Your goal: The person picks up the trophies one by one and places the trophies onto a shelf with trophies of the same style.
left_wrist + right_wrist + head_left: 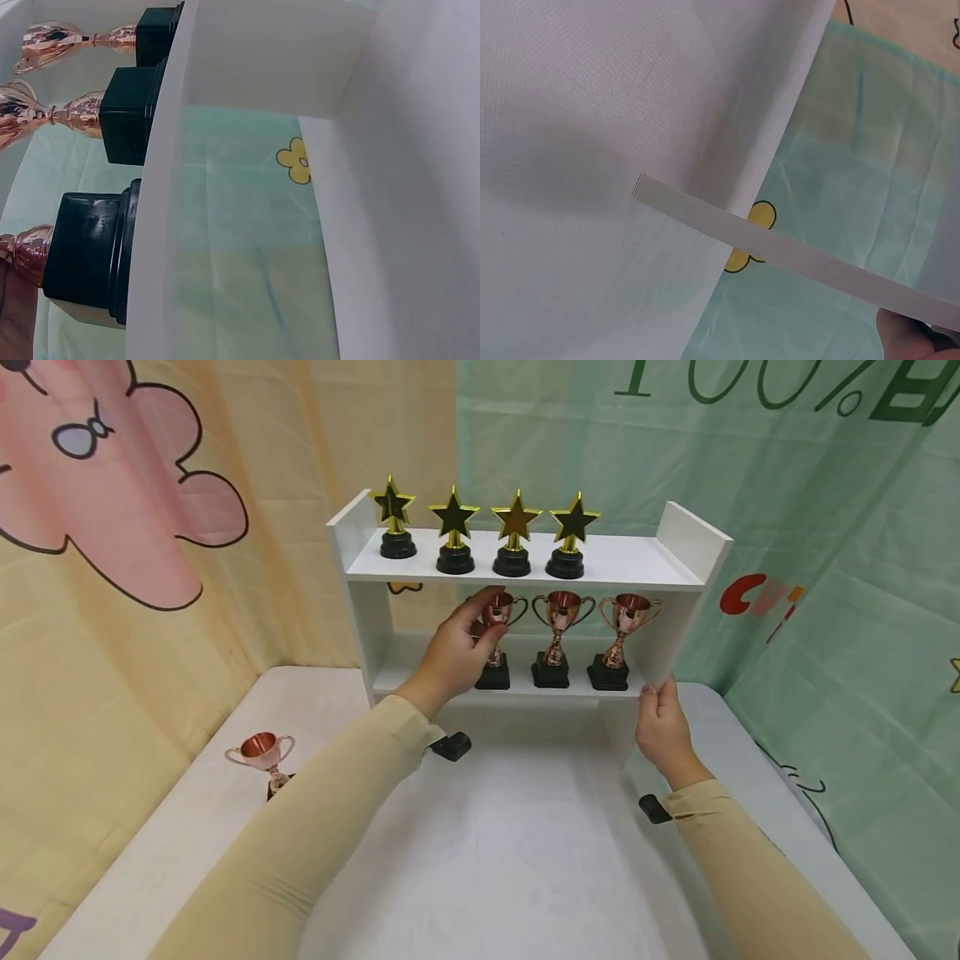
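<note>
My left hand (pixel 453 656) holds a rose-gold trophy cup (pixel 493 675) by its cup and stem, thumb in front. The cup stands upright on the lower board of a white two-tier shelf (pixel 525 692); in the left wrist view its black base (pixel 84 244) sits right at the board. To its right stand two like cups, a middle one (pixel 553 668) and a right one (pixel 609 672). My right hand (pixel 663 735) grips the front edge of the shelf's right side panel (pixel 795 255), just below the lower board.
Several gold star trophies (pixel 512 560) stand in a row on the top board. Another rose-gold cup (pixel 262 753) is on the white table (pixel 525 860) at left, partly hidden by my left sleeve (pixel 315 827). Printed curtains (pixel 847 568) hang behind and beside the table.
</note>
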A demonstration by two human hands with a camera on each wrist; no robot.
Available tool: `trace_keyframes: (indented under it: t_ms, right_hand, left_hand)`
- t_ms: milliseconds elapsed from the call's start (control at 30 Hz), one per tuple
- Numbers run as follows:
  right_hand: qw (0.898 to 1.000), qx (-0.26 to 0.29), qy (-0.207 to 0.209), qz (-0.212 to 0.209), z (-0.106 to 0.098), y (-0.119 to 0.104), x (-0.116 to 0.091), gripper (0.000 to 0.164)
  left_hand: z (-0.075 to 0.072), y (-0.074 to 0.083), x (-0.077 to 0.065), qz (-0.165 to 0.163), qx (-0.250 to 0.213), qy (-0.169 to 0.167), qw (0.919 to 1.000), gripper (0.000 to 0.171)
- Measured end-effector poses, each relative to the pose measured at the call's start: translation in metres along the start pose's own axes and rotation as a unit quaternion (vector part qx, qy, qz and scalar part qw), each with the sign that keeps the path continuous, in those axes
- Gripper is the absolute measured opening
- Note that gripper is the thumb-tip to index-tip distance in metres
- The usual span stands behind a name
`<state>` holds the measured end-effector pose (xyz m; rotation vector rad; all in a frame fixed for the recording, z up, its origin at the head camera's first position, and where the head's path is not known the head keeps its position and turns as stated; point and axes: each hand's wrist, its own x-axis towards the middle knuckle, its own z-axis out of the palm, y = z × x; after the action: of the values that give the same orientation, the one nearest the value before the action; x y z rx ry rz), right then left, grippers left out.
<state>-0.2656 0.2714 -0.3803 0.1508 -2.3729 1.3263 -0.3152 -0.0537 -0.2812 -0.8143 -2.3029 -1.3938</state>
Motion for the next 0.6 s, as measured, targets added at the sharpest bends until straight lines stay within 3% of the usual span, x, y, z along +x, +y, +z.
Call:
trace_keyframes:
  t_ms: [600]
  right_hand:
    - [1.0, 0.001, 0.014, -0.006, 0.0018, 0.0007, -0.0002, 0.055]
  left_hand:
    - [0.0031, -0.0022, 0.0022, 0.001, 0.005, 0.001, 1.0, 0.056]
